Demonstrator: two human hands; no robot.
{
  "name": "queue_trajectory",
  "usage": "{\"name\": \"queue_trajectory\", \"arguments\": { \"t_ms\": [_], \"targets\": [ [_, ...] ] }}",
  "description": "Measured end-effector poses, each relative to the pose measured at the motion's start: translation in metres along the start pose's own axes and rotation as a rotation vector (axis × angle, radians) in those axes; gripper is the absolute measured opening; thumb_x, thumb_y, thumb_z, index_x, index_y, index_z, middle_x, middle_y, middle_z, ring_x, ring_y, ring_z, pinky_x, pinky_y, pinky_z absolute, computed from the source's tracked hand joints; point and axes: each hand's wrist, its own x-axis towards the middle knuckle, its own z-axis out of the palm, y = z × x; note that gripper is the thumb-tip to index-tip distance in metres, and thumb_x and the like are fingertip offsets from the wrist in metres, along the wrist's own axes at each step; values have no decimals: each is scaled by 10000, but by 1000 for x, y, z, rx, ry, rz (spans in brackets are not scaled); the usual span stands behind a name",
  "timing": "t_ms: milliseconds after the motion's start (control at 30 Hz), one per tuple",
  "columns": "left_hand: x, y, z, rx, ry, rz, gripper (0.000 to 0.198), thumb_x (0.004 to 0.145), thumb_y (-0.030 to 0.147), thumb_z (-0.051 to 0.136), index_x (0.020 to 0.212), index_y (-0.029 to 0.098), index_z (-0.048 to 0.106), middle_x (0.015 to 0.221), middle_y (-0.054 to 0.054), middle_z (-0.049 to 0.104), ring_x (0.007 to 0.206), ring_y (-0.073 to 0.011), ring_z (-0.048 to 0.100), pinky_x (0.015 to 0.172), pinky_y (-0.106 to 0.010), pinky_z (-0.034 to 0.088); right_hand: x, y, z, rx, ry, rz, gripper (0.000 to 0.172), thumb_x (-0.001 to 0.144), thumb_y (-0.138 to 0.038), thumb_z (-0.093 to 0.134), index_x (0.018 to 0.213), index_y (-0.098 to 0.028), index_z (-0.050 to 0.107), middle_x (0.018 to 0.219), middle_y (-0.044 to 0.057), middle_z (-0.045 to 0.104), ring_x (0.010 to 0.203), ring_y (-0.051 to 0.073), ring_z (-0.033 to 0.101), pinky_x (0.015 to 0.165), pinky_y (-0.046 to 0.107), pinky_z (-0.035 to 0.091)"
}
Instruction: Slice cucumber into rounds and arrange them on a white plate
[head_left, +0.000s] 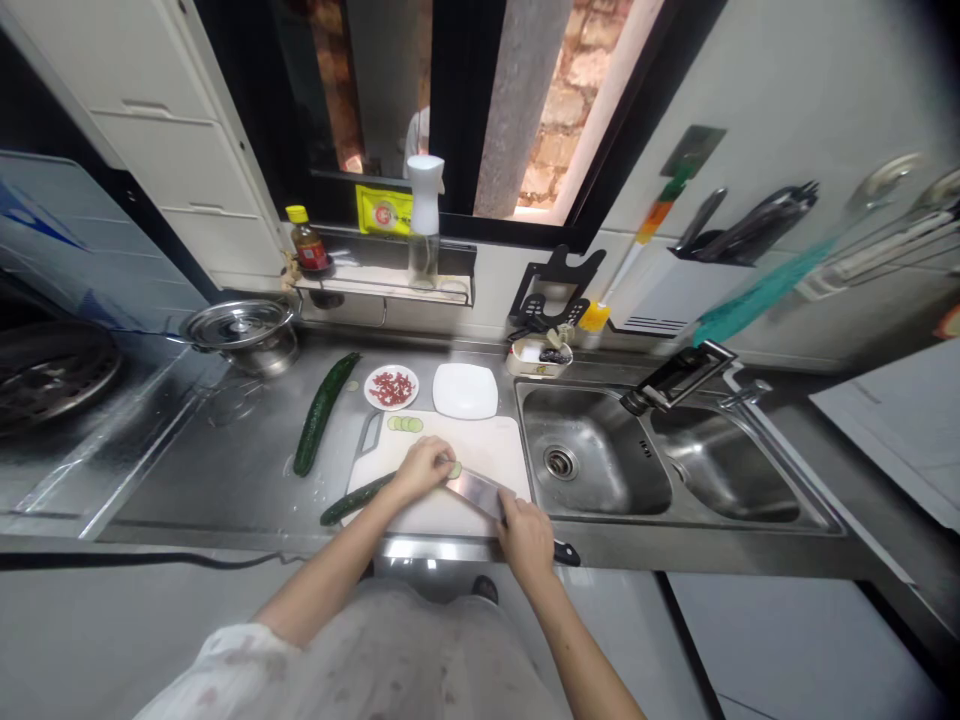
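Note:
The fingers of my left hand [422,468] are closed together at a cucumber slice [455,469], by the far end of the knife blade. My right hand [526,537] grips the kitchen knife [477,493], its broad blade slanting over the white cutting board [427,515]. The black handle end sticks out past my right hand. A cut cucumber [358,499] lies partly under my left wrist, across the board's left edge. Several cucumber slices [405,424] overlap in a row at the back of the board.
A whole cucumber [325,412] lies left of the board. Behind it stand a plate of chopped red pieces [391,387] and a white dish [465,390]. The double sink [585,500] is to the right, a lidded steel pot [255,338] to the left.

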Motion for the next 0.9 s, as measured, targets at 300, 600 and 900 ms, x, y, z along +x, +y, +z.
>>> {"name": "queue_trajectory", "arguments": {
  "t_ms": [300,600,900],
  "targets": [
    [15,-37,-5,26,217,-460,61,765,236,623,807,209,658,759,-5,680,716,-161,617,653,-253,420,4,14,9,58,11,54,420,865,-221,534,1284,-217,554,988,73,694,936,204,624,793,269,382],
    [42,-69,-6,147,283,-549,114,793,196,590,887,210,653,820,-30,698,766,-172,609,693,-262,399,7,13,10,87,15,61,406,866,-246,549,1271,-228,571,974,60,702,902,196,632,773,264,391],
    [43,-77,-11,260,236,-453,201,827,289,615,1004,197,646,973,-51,683,899,-192,583,773,-272,399,7,11,5,122,-1,64,428,855,-221,539,1282,-218,569,978,63,705,901,196,635,771,263,400]
  ]
}}
